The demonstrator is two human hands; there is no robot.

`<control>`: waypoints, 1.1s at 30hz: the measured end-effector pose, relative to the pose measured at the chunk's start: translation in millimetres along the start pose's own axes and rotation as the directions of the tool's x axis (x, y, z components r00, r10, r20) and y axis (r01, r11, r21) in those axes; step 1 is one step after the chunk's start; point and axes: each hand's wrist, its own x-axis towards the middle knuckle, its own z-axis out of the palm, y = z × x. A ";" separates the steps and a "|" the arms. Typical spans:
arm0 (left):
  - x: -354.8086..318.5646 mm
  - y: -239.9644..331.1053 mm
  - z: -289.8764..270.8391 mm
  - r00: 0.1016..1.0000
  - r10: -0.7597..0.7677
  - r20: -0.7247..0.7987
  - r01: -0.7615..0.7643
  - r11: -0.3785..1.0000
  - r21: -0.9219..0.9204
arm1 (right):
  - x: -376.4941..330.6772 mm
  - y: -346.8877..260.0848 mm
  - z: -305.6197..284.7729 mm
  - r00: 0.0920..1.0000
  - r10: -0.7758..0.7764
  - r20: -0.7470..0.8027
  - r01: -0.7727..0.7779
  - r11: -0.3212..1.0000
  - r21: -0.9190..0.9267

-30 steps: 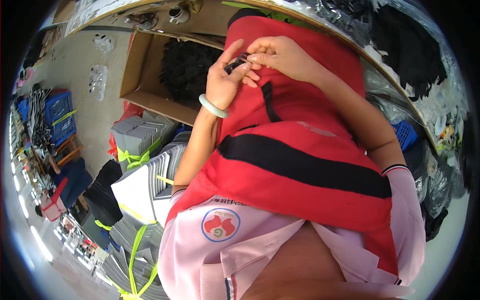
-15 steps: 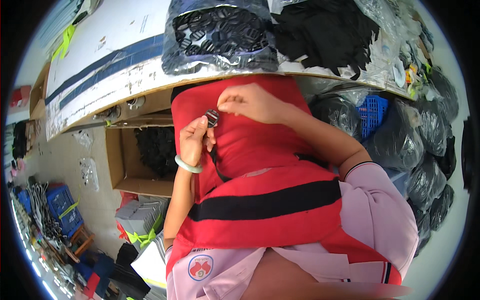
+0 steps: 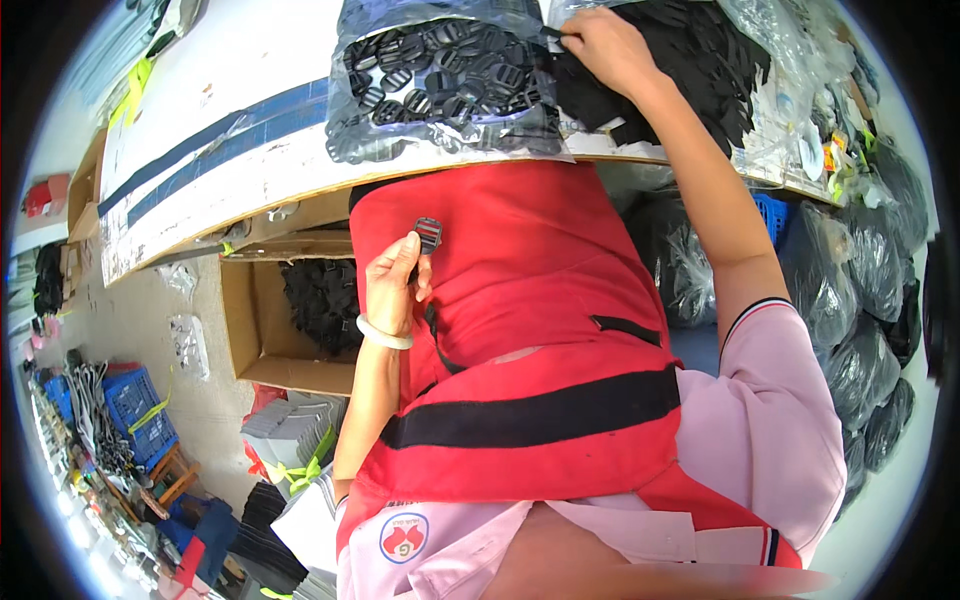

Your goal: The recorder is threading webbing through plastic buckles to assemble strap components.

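Pinching one black buckle (image 3: 428,235) by its lower end, my left hand (image 3: 392,285) has thumb and fingers closed on it; the slotted part stands clear above them. It sits over my red apron (image 3: 520,250), short of the table (image 3: 240,95) edge. Right hand (image 3: 610,50) reaches over the tabletop, thumb and fingertip gripping what looks like the end of a black strip (image 3: 552,33).

Buckle grip looks shallow: I judge a slackened thumb could drop it onto the apron. Under my right hand, a heap of strips (image 3: 690,75), overlapping every way; tugging too fast might drag neighbours along, or two could pass for one. Just left of it, a plastic bag (image 3: 440,140) with loose buckles (image 3: 450,80); the strip snagging its film could spill some.

Farther out, below the table on my left, a carton (image 3: 295,372) with dark pieces (image 3: 320,305), too dim to name. On my right, black bags (image 3: 850,300) near a blue crate (image 3: 770,215).
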 end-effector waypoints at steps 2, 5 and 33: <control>-1.2 2.2 -0.2 1.000 -0.010 -0.020 0.010 1.000 -0.007 | 2.2 -9.3 -4.7 0.989 -0.012 -0.145 0.036 0.987 0.159; -4.1 8.5 1.0 0.998 0.002 -0.060 0.001 0.999 0.051 | 4.7 -42.6 -31.2 0.893 0.047 -0.448 0.392 0.411 0.823; -6.8 0.6 -10.7 0.622 0.753 0.215 -0.655 0.350 0.670 | -102.3 -208.7 15.7 0.715 -0.172 0.678 -0.692 -0.316 0.649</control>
